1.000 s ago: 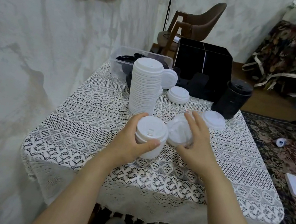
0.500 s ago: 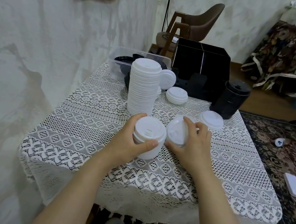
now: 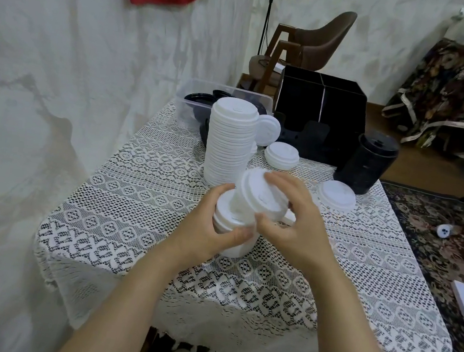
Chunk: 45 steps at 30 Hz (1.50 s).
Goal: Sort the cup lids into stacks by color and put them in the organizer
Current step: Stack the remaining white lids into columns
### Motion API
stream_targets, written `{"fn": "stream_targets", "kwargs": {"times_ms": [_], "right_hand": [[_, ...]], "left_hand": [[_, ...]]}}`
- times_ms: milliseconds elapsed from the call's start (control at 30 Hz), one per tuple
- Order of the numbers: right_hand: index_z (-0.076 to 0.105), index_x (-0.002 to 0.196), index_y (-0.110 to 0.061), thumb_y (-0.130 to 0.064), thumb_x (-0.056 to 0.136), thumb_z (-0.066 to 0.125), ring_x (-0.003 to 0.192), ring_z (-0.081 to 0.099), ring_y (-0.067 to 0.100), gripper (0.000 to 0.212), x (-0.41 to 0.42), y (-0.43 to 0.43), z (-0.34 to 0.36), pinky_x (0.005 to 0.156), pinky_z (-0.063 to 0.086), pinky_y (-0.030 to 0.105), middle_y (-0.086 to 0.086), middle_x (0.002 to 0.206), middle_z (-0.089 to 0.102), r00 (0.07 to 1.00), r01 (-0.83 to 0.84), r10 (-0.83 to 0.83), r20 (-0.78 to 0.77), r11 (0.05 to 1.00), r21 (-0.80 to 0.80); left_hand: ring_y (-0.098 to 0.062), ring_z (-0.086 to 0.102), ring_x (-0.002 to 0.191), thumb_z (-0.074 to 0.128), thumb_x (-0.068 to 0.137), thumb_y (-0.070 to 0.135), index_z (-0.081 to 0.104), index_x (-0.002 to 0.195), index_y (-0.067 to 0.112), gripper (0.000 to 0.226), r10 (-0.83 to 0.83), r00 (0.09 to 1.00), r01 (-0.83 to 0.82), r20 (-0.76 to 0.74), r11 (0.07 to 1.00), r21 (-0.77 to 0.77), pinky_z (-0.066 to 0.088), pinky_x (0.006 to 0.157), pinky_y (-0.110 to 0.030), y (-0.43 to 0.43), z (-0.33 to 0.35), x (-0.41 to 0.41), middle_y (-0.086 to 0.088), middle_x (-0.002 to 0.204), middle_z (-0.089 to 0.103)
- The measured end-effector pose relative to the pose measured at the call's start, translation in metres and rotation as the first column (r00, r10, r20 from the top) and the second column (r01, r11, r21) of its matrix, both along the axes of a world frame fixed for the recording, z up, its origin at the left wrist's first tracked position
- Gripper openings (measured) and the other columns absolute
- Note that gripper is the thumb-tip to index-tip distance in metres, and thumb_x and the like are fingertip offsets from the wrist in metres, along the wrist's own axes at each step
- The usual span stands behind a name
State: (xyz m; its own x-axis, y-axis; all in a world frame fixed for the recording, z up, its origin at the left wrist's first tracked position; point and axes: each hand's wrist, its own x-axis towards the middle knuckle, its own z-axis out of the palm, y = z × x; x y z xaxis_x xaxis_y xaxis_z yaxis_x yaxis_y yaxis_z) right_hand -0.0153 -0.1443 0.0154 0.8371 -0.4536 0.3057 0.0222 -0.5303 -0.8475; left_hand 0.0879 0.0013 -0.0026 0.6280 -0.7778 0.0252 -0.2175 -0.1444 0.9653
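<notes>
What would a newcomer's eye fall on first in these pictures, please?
At the centre of the lace-covered table, the left hand grips a short stack of white plastic lids while the right hand holds a single white lid tilted over it. Behind stands a tall stack of white lids, near the black box organizer.

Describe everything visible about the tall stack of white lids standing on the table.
The tall stack of white lids is a straight, upright column of many nested, plastic-looking round lids. It stands on the lace tablecloth, in front of the clear bin, unheld. The tilted lid in the right hand overlaps its base in view; contact cannot be told.
</notes>
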Motion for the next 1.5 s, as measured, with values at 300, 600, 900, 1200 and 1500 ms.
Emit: {"fn": "stream_targets", "kwargs": {"times_ms": [300, 600, 900, 1200, 1500], "right_hand": [[0.055, 0.133, -0.033, -0.027, 0.063, 0.056, 0.126, 0.034, -0.015, 0.070, 0.007, 0.013, 0.002, 0.097, 0.026, 0.000, -0.021, 0.141, 0.038, 0.977, -0.122, 0.123, -0.174, 0.992, 0.021], [0.053, 0.137, -0.032, -0.028, 0.070, 0.053, 0.127, 0.032, -0.016, 0.067, 0.009, 0.016, -0.003, 0.090, 0.030, -0.002, -0.026, 0.144, 0.034, 0.953, -0.202, 0.223, -0.203, 0.972, 0.119], [0.046, 0.141, -0.037, -0.015, 0.089, 0.061, 0.133, 0.036, -0.006, 0.058, 0.006, 0.012, -0.005, 0.107, 0.034, 0.017, -0.025, 0.146, 0.036, 0.947, -0.245, 0.292, -0.134, 0.926, 0.286], [0.029, 0.146, -0.046, -0.026, 0.086, 0.069, 0.137, 0.031, -0.007, 0.075, 0.002, 0.004, -0.006, 0.115, 0.032, 0.030, -0.024, 0.151, 0.032, 0.937, -0.275, 0.312, -0.157, 0.936, 0.219], [0.054, 0.135, -0.020, -0.020, 0.091, 0.061, 0.136, 0.034, 0.017, 0.045, -0.002, -0.033, -0.032, 0.113, 0.026, 0.034, 0.000, 0.145, 0.042, 0.893, 0.311, -0.380, -0.241, 0.908, -0.280]], "left_hand": [[0.001, 0.059, 0.106, 0.086, 0.059, 0.036, 0.035, 0.139, 0.034, 0.095, -0.003, 0.996, -0.002, -0.089, 0.998, -0.056, 0.052, 0.087, -0.022, -0.001, -0.005, 0.005, 0.011, 0.122, 0.058], [-0.008, 0.057, 0.113, 0.091, 0.059, 0.020, 0.028, 0.144, 0.033, 0.106, -0.009, 0.994, 0.006, -0.110, 0.999, -0.034, 0.055, 0.090, -0.029, 0.000, -0.006, 0.006, 0.007, 0.128, 0.053], [-0.009, 0.056, 0.118, 0.083, 0.066, 0.032, 0.031, 0.144, 0.037, 0.094, -0.115, 0.983, 0.100, -0.140, 0.988, -0.114, 0.050, 0.097, -0.030, 0.005, -0.002, 0.007, 0.004, 0.137, 0.047], [-0.010, 0.043, 0.128, 0.066, 0.075, 0.048, 0.043, 0.136, 0.038, 0.065, 0.014, 1.000, -0.013, 0.025, 0.998, -0.065, 0.047, 0.102, -0.034, -0.003, 0.003, 0.000, 0.016, 0.140, 0.040], [-0.010, 0.043, 0.122, 0.069, 0.084, 0.034, 0.041, 0.133, 0.040, 0.057, 0.042, 0.998, -0.041, 0.042, 0.999, -0.014, 0.043, 0.094, -0.023, -0.004, 0.003, 0.000, 0.015, 0.137, 0.039]]}}
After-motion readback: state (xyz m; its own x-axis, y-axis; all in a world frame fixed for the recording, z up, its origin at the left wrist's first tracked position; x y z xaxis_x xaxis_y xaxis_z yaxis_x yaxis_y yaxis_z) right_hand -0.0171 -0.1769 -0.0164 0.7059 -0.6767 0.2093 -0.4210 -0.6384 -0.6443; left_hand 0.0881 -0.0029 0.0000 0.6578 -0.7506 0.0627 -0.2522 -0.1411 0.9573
